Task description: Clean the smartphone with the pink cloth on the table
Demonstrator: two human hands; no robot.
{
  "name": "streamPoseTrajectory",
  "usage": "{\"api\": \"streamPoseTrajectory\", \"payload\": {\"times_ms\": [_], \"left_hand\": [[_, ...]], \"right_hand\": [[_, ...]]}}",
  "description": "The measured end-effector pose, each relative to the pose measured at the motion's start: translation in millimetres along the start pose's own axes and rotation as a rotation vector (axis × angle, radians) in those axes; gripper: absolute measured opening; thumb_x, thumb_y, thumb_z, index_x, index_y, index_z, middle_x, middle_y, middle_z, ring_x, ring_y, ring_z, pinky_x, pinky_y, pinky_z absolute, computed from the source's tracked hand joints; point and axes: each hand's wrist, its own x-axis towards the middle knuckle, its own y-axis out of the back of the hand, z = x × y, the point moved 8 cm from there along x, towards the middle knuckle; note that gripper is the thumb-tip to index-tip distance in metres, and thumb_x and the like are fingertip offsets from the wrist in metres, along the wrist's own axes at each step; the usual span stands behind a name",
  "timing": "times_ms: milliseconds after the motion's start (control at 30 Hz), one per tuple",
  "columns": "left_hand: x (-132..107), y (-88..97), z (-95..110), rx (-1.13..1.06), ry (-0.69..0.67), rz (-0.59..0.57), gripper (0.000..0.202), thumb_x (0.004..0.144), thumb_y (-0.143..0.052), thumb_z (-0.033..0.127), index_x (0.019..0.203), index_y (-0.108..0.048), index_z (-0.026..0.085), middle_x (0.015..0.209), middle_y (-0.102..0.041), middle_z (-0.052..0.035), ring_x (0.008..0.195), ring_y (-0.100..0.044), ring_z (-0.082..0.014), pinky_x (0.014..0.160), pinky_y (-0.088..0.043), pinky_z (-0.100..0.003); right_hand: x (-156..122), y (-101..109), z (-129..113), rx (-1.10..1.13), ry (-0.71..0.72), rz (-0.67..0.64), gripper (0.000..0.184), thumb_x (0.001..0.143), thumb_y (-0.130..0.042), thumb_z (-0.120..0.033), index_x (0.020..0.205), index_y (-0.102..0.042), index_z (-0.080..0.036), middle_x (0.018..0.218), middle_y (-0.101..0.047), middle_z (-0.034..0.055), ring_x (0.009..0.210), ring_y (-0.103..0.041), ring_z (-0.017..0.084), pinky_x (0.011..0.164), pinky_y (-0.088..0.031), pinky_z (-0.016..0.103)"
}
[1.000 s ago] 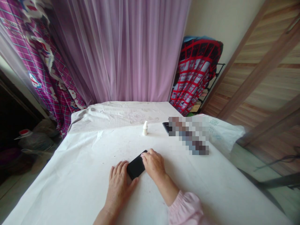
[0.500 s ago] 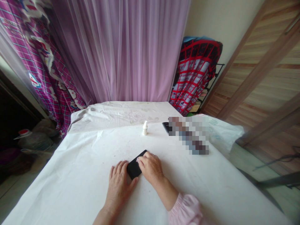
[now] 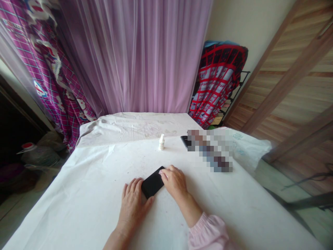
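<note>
A black smartphone lies aslant on the white-covered table, its dark glass side up. My left hand steadies its near left end, fingers at one edge and thumb at the other. At the far right end is my right hand, its fingers pinched round a small pinkish-white wad, maybe cloth or tissue, against the glass. Most of the wad is hidden in the fingers. A small white bottle with a pump-like top stands upright beyond the phone.
Toward the right table edge lies a dark flat object, partly covered by a pixelated patch. A whitish plastic bag hangs over that edge. Purple curtains hang behind the table; a large clear jug is on the left.
My right hand has slid a little to the right along the phone with the wad, uncovering more of the glass. My left hand and the phone stay almost in place.
</note>
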Motion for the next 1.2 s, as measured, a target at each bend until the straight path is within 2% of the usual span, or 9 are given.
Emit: {"api": "streamPoseTrajectory", "payload": {"times_ms": [267,700,967,1200], "left_hand": [[0,-1.9,0,0.009,-0.016,0.001,0.050,0.079,-0.061,0.039,0.123,-0.054,0.016,0.125,-0.063,-0.0151,0.120,-0.056,-0.0328,0.106,-0.035,-0.056],[0,-1.3,0,0.028,-0.023,0.008,0.050,0.079,-0.061,0.038,0.124,-0.053,0.017,0.125,-0.064,-0.0142,0.120,-0.056,-0.0325,0.106,-0.035,-0.054],[-1,-4.2,-2,0.021,-0.019,0.011,0.051,0.079,-0.062,0.039,0.124,-0.053,0.017,0.126,-0.063,-0.0151,0.121,-0.055,-0.0328,0.106,-0.034,-0.055],[0,-2.9,-2,0.018,-0.017,0.017,0.050,0.078,-0.061,0.038,0.123,-0.054,0.018,0.125,-0.064,-0.0147,0.119,-0.056,-0.0329,0.105,-0.035,-0.055]], "right_hand": [[-2,-3,5,-0.011,0.009,0.015,0.024,0.095,-0.051,-0.030,0.098,-0.075,-0.031,0.093,-0.068,0.0024,0.082,-0.062,0.016,0.075,-0.039,0.026],[-9,-4,-8,0.038,0.052,-0.013,0.023,0.094,-0.053,-0.027,0.100,-0.075,-0.029,0.097,-0.068,0.0034,0.087,-0.062,0.015,0.079,-0.040,0.025],[-15,-5,-19,0.080,0.100,-0.026,0.024,0.093,-0.053,-0.024,0.099,-0.075,-0.031,0.093,-0.068,0.0023,0.085,-0.062,0.015,0.077,-0.039,0.025],[-14,-3,-13,0.071,0.078,-0.029,0.022,0.093,-0.054,-0.026,0.096,-0.075,-0.032,0.092,-0.069,0.0016,0.084,-0.063,0.015,0.076,-0.040,0.024]]}}
